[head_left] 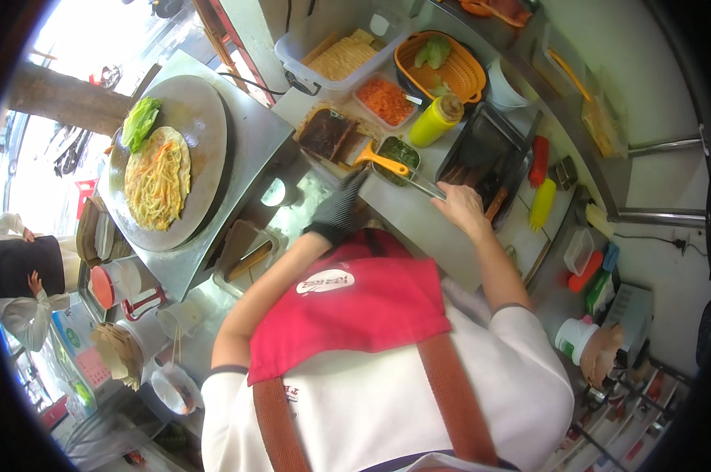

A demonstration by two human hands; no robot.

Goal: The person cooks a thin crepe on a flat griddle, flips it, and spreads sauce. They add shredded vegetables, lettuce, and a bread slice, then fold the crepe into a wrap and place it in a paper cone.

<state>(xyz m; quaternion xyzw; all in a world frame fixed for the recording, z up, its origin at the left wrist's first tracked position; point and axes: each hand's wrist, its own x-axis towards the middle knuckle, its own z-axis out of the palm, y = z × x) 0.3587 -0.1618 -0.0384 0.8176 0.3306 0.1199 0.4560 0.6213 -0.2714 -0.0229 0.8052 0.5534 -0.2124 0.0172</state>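
Observation:
My right hand is closed around the end of a long metal utensil. Its far end reaches the small tub of chopped greens; its tip cannot be made out. My left hand, in a dark striped glove, is by the counter edge with fingers stretched out and nothing visible in them. Just beyond those fingers, a brush with an orange handle rests across the container of dark brown sauce. On the round griddle at the left lies a flat pancake topped with shredded vegetables, a lettuce leaf at its upper edge.
Behind the sauce stand a clear bin of flat sheets, a tub of orange shreds, an orange basket and a yellow-green squeeze bottle. A black tray sits right of them. Another person stands at the far left.

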